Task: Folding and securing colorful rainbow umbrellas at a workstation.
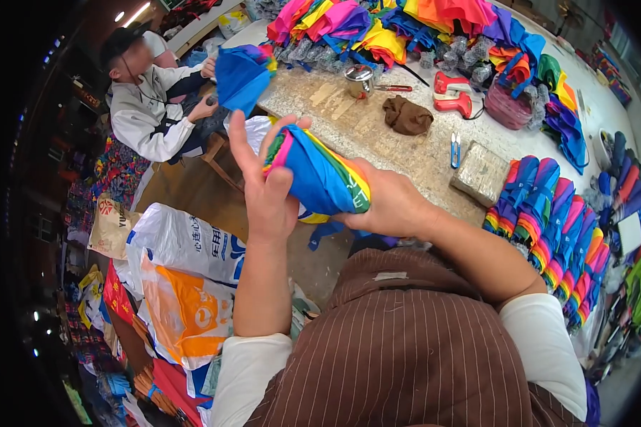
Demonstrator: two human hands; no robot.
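A rolled rainbow umbrella, mostly blue with coloured edge bands, is held in front of my chest. My right hand wraps round its right end. At the other end, my left hand cups the cloth, thumb on the near side and some fingers behind. Its index finger points up, off the cloth. Beyond the umbrella lies the worktable, with a brown cloth bundle, a metal pot and blue-handled thread snips.
Across at left, a seated person holds a blue umbrella. Finished umbrellas stand in rows at right near a wrapped block. Red-and-white handheld tools lie farther back, before piled umbrellas. Plastic bags crowd the left.
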